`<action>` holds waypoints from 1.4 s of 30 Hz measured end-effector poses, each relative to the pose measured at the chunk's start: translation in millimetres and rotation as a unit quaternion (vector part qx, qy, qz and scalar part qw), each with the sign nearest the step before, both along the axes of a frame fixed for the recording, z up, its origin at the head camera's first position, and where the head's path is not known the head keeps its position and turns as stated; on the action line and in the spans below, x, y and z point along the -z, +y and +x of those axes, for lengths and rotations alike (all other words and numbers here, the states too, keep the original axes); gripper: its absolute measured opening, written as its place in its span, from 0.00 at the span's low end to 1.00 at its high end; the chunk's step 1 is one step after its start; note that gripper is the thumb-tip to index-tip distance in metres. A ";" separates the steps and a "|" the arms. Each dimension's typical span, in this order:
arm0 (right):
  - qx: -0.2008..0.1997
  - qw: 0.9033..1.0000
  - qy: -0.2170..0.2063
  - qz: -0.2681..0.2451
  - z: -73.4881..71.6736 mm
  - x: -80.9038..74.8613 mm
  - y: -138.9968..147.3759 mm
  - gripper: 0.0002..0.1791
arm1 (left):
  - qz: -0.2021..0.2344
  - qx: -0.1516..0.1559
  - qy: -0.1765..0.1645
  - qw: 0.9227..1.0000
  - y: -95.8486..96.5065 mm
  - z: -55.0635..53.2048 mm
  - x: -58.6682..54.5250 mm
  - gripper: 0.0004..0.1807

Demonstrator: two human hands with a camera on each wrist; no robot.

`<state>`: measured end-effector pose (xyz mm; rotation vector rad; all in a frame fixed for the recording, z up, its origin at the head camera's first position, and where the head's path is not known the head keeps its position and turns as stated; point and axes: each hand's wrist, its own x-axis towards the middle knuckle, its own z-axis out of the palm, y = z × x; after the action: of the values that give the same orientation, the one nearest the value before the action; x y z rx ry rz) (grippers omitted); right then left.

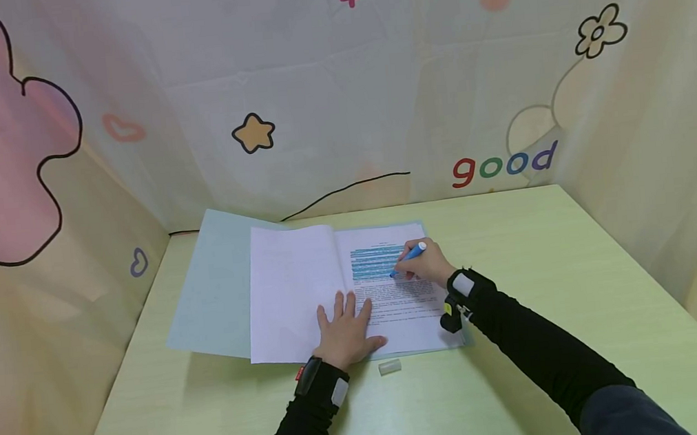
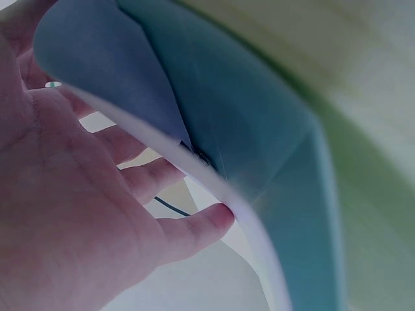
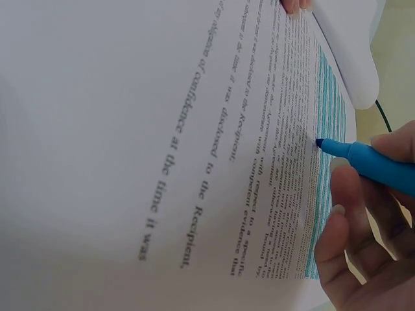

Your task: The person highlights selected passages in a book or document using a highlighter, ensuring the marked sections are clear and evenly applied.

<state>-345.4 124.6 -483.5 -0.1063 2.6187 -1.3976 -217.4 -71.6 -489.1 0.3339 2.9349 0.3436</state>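
A printed page point(image 1: 399, 334) lies on the right side of an open folder of papers, its upper lines covered in blue highlighting. In my right hand point(image 1: 430, 264) I hold a blue highlighter point(image 3: 379, 167) between thumb and fingers. Its dark tip touches the page at the lower edge of the highlighted lines, seen in the right wrist view. My left hand point(image 1: 344, 332) rests on the papers with fingers spread, near the fold between the blank left sheet point(image 1: 289, 285) and the printed page. The left wrist view shows this hand point(image 2: 84, 201) beside the curved paper edges.
The folder's light blue cover point(image 1: 212, 291) is spread to the left, partly raised off the pale table point(image 1: 532, 250). Near the folder's lower edge sits a small grey pen cap point(image 1: 389, 366). A patterned curtain point(image 1: 323, 74) surrounds the table's back and sides.
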 end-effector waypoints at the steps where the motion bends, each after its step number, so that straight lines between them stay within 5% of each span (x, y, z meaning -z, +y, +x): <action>1: 0.001 1.000 -0.001 -0.001 0.0 0.0 0.0 0.10 | 0.000 0.000 0.000 1.000 0.0 -0.1 0.2 0.42; 42: 0.004 1.000 0.010 -0.002 1.4 -0.2 5.8 0.10 | -0.014 -0.002 0.000 1.000 0.1 -0.8 1.2 0.42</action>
<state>-344.0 130.4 -483.3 -0.1117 2.6346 -1.4108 -218.2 -71.5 -490.3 0.3254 2.9378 0.3026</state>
